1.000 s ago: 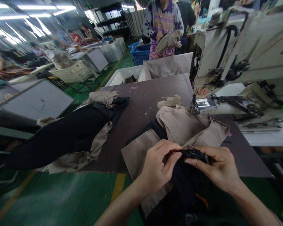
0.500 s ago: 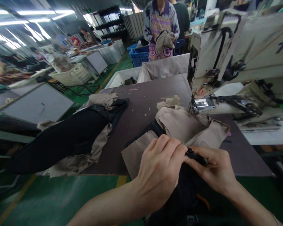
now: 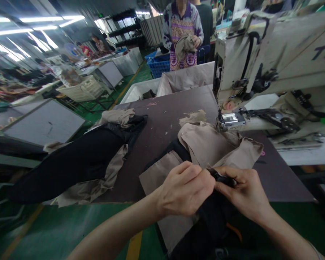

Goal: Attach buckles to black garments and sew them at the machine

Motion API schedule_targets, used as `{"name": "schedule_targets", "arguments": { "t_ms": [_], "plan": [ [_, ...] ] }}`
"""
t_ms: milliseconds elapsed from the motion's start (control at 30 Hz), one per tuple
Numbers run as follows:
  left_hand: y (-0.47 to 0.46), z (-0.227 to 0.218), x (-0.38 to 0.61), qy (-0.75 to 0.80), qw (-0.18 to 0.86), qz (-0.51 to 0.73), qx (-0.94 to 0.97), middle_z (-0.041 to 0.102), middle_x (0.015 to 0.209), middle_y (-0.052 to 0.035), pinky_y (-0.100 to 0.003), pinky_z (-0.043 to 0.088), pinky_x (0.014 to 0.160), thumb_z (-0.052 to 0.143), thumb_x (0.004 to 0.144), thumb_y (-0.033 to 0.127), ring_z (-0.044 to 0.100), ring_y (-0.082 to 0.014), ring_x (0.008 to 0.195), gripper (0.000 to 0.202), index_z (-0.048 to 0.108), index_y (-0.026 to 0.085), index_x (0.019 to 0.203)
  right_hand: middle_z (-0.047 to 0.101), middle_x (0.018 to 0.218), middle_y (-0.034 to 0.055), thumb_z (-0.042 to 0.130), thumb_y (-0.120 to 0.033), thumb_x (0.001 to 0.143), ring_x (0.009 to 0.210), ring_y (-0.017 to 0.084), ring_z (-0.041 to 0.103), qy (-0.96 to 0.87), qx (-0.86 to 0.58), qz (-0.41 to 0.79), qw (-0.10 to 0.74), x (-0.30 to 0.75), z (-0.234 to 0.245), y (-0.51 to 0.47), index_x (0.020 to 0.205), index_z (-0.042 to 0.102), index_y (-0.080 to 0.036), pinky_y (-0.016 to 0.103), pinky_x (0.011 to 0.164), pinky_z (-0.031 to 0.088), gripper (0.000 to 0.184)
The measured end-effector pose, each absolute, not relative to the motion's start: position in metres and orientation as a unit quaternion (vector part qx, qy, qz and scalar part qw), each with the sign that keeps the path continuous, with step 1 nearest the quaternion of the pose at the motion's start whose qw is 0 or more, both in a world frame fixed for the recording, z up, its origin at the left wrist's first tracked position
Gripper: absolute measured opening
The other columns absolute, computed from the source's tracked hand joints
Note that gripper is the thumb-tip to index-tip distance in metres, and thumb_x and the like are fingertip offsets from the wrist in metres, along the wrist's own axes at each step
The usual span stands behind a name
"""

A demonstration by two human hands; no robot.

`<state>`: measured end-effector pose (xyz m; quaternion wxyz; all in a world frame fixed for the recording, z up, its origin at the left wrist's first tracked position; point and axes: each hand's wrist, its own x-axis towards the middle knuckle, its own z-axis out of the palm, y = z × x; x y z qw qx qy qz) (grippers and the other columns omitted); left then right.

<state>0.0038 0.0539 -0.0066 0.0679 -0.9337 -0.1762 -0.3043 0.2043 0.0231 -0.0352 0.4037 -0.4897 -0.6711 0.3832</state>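
Near the table's front edge, my left hand [image 3: 188,187] is closed at the black edge of a black and tan fabric piece [image 3: 216,144]; its fingertips are hidden behind the knuckles. Close beside it, my right hand [image 3: 242,191] pinches the same folded black edge between thumb and fingers. The piece's tan cloth spreads over the table beyond the hands, and its black part hangs down below them. To the left lies another dark garment piece [image 3: 94,151] with tan cloth around it, partly over the table edge.
A sewing machine [image 3: 235,72] stands at the right of the brown table [image 3: 157,133]. Behind the table are a white bin [image 3: 135,90] and a cloth-lined bin [image 3: 188,78]. Past them a person in a patterned apron [image 3: 181,32] handles tan cloth. A blue crate [image 3: 159,66] is nearby.
My left hand has turned and dropped slightly, its fingers curling in more. More tan cloth now shows below the left wrist. My right hand keeps its pinch almost in place.
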Motion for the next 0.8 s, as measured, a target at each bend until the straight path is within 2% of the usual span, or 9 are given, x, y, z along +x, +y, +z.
{"name": "schedule_targets", "arguments": {
  "t_ms": [133, 200, 367, 433, 533, 633, 700, 800],
  "plan": [
    [0.057, -0.004, 0.005, -0.292, -0.069, -0.301, -0.905, 0.066, 0.088, -0.0029, -0.029, 0.046, 0.076, 0.057, 0.092, 0.021, 0.055, -0.0153, 0.083, 0.007, 0.060, 0.016, 0.095, 0.071, 0.074, -0.0027, 0.074, -0.023, 0.081, 0.063, 0.014, 0.066, -0.679, -0.498, 0.365, 0.397, 0.205, -0.038, 0.024, 0.090, 0.073, -0.021, 0.019, 0.057, 0.047, 0.010],
    [0.057, 0.007, 0.008, -0.344, -0.122, -0.251, -0.897, 0.065, 0.091, -0.0028, -0.030, 0.046, 0.079, 0.059, 0.092, 0.027, 0.054, -0.0168, 0.088, 0.011, 0.060, 0.017, 0.095, 0.068, 0.068, -0.0037, 0.074, -0.026, 0.081, 0.058, 0.012, 0.061, -0.687, -0.505, 0.352, 0.387, 0.206, -0.040, 0.025, 0.087, 0.072, -0.021, 0.020, 0.053, 0.043, 0.008],
    [0.060, 0.033, 0.014, -0.359, -0.118, -0.115, -0.919, 0.063, 0.096, -0.0066, -0.036, 0.045, 0.079, 0.050, 0.094, 0.023, 0.052, -0.0219, 0.093, 0.014, 0.062, 0.015, 0.098, 0.069, 0.072, -0.0018, 0.073, -0.034, 0.083, 0.059, 0.013, 0.059, -0.681, -0.514, 0.365, 0.374, 0.204, -0.046, 0.025, 0.091, 0.074, -0.020, 0.022, 0.055, 0.041, 0.016],
    [0.066, 0.037, 0.014, -0.350, -0.154, -0.102, -0.919, 0.063, 0.089, -0.0057, -0.034, 0.044, 0.076, 0.054, 0.091, 0.020, 0.052, -0.0212, 0.089, 0.009, 0.062, 0.015, 0.089, 0.069, 0.075, -0.0013, 0.074, -0.034, 0.082, 0.062, 0.013, 0.058, -0.675, -0.504, 0.391, 0.372, 0.203, -0.045, 0.025, 0.093, 0.074, -0.020, 0.022, 0.056, 0.042, 0.018],
    [0.080, 0.036, 0.014, -0.357, -0.285, -0.109, -0.883, 0.061, 0.075, -0.0019, -0.030, 0.044, 0.069, 0.064, 0.080, 0.015, 0.054, -0.0174, 0.079, 0.004, 0.063, 0.017, 0.077, 0.064, 0.073, -0.0016, 0.074, -0.034, 0.081, 0.064, 0.013, 0.055, -0.654, -0.473, 0.467, 0.362, 0.203, -0.041, 0.025, 0.089, 0.072, -0.019, 0.021, 0.057, 0.040, 0.017],
    [0.094, 0.028, 0.013, -0.380, -0.465, -0.088, -0.795, 0.058, 0.068, 0.0006, -0.024, 0.042, 0.059, 0.066, 0.077, 0.017, 0.051, -0.0117, 0.064, 0.002, 0.065, 0.015, 0.076, 0.053, 0.069, -0.0017, 0.066, -0.038, 0.088, 0.064, 0.011, 0.046, -0.618, -0.428, 0.563, 0.343, 0.206, -0.037, 0.027, 0.082, 0.066, -0.015, 0.021, 0.056, 0.035, 0.024],
    [0.100, 0.023, 0.012, -0.387, -0.546, -0.076, -0.739, 0.056, 0.065, 0.0018, -0.022, 0.039, 0.054, 0.066, 0.078, 0.020, 0.048, -0.0095, 0.058, 0.006, 0.065, 0.014, 0.079, 0.048, 0.070, -0.0014, 0.059, -0.041, 0.092, 0.064, 0.010, 0.042, -0.598, -0.400, 0.615, 0.324, 0.209, -0.038, 0.030, 0.082, 0.062, -0.014, 0.021, 0.055, 0.033, 0.029],
    [0.102, 0.024, 0.011, -0.375, -0.524, -0.092, -0.760, 0.058, 0.070, 0.0008, -0.022, 0.040, 0.056, 0.065, 0.079, 0.020, 0.050, -0.0099, 0.061, 0.006, 0.065, 0.014, 0.080, 0.041, 0.068, -0.0022, 0.061, -0.041, 0.091, 0.061, 0.009, 0.036, -0.588, -0.388, 0.639, 0.308, 0.212, -0.041, 0.032, 0.076, 0.057, -0.014, 0.021, 0.052, 0.029, 0.032]
  ]
}}
